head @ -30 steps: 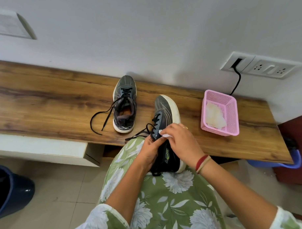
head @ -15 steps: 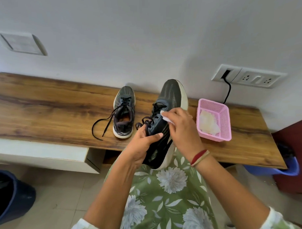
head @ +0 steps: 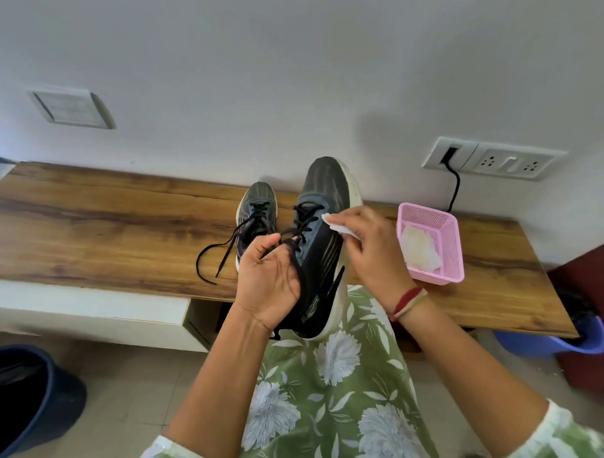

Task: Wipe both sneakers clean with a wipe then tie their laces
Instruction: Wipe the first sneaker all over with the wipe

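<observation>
Head view: left hand gripping dark sneaker at collar, heel on lap, toe tilted up toward wall. Right hand pinching white wipe against sneaker's side (near laces). Second sneaker flat on wooden bench, laces loose. Pink basket just right, holding wipes.

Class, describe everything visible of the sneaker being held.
The held sneaker is dark grey mesh with a black heel part, pale side stripes and a thick off-white sole. It tilts toe-up, heel over the lap. Its black laces hang loose. The left hand grips it near the collar; the right hand presses a white wipe on its upper.
</observation>
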The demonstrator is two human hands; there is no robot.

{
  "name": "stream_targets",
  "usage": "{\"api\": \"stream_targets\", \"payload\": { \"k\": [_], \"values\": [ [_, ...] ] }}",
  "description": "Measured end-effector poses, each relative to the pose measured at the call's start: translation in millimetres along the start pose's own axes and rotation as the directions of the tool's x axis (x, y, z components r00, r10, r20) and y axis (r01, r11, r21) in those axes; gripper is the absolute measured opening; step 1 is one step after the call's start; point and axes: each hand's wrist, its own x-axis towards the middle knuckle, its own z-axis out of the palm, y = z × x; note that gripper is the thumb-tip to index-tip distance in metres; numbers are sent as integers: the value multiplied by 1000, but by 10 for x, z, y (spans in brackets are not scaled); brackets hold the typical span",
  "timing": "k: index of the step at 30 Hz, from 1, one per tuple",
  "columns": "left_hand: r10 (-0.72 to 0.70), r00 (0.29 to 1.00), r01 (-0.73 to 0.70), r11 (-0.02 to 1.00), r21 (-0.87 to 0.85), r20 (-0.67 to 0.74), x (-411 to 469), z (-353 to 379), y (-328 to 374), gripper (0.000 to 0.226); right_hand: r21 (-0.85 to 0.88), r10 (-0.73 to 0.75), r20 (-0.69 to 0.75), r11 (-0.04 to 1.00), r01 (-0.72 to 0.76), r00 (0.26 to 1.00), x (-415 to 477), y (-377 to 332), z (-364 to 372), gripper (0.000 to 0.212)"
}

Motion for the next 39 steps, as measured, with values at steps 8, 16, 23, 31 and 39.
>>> {"api": "stream_targets", "payload": {
  "k": [8, 16, 23, 31, 39],
  "values": [
    [-1, 998, 7, 996, 84, -66, -50, -20, -30, 58, -7, -171, 124, 985, 173, 977, -428, -200, 76, 36],
    [-15, 995, 29, 988, 151, -95, -72, 138, -75, 78, -90, -3, 20, 996, 5, 1000, -44, -77, -70, 30],
    [30, 982, 3, 986, 169, -187, -44, 120, -192, 77, 15, -13, 103, 1000, 12, 995, -498, -247, 56, 33],
    [15, 984, 20, 980, 196, -178, -61, 145, -162, 78, -95, 60, -17, 994, -61, 998, -112, -63, -72, 31],
    [29, 978, 2, 989, 145, -208, -90, 70, -207, 75, -28, -99, 154, 994, 105, 983, -572, -235, 83, 31]
  ]
}}
